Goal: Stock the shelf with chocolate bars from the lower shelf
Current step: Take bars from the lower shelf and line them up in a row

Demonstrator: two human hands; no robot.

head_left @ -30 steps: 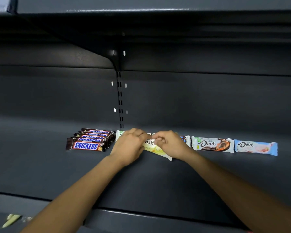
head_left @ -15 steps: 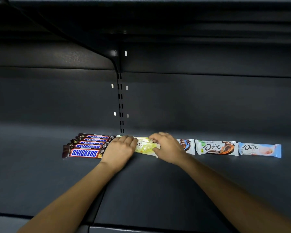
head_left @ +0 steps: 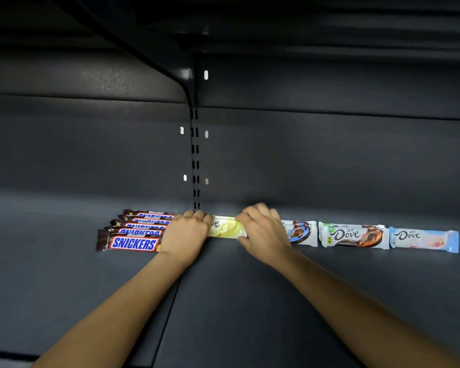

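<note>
Head view: left hand [head_left: 187, 235] and right hand [head_left: 263, 232], fingers curled, grip the yellow Dove bar [head_left: 227, 227].

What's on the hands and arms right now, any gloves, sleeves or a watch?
Nothing worn shows: the left hand and right hand have no gloves, rings or bands, and the left forearm and right forearm are uncovered to the frame's edge, without sleeves or watch.

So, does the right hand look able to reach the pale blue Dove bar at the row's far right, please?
Probably yes: the pale blue Dove bar lies uncovered on the shelf with bare surface before it, though the right hand now holds the yellow Dove bar.
</note>
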